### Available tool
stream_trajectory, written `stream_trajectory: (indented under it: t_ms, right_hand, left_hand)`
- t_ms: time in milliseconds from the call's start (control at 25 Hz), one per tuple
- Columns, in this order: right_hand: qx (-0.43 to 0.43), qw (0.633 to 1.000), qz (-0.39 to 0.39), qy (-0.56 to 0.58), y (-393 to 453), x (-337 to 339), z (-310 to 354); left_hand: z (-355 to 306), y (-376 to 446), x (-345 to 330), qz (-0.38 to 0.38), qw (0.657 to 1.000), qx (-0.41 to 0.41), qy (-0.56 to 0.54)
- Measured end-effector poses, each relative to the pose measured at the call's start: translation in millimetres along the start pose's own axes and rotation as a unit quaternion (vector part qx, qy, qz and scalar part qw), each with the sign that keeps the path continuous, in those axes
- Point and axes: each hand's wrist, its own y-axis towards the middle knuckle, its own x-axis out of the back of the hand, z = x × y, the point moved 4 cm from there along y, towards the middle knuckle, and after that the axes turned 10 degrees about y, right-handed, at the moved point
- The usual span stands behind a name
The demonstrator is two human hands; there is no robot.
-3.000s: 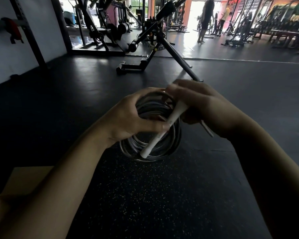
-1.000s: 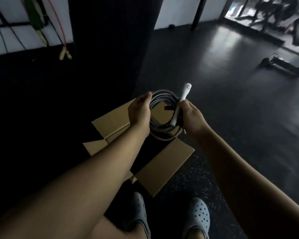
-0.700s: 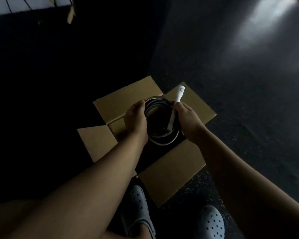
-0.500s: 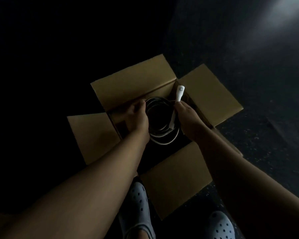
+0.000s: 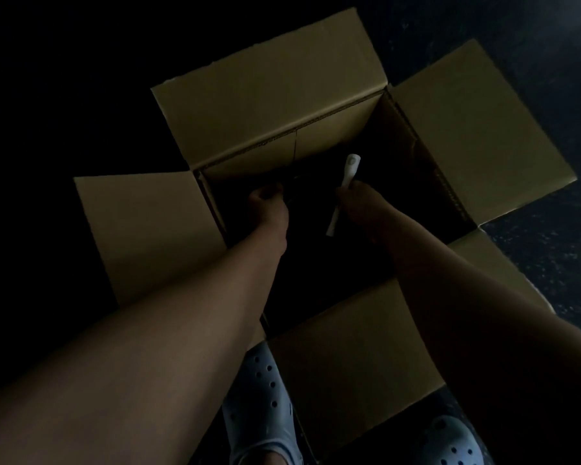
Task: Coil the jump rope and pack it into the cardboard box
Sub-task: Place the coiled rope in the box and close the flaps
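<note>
Nearest, two pale clogs (image 5: 259,407) are being kept at the near flap of the box (image 5: 275,72), which is standing on the dark floor (image 5: 550,263) with all four flaps spread open. Compared with half a second ago, both hands are being carried lower: then they were at rim level, now they are sunk inside the box. The left hand (image 5: 269,209) is being held closed, seemingly on the coil, which is lost in shadow. The right hand (image 5: 359,203) is being kept closed around the rope's white handle (image 5: 344,193), near the far wall. Packing is judged almost done; only release remains. Nothing else can be made out inside the dark interior.
</note>
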Motion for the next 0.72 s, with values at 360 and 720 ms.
stream_trajectory:
  t_ms: [360,720]
  right_hand:
    - [0.03,0.996,-0.017,-0.079,2.9,2.7,-1.5]
    - [0.135,0.982,-0.04,-0.126,-100.4,29.5,84.4]
  left_hand:
    - [-7.4,-3.3,4.2,0.039,0.999,-0.017,0.013]
    - [-76.8,-78.6,66.3,-0.048,0.986,-0.148,0.055]
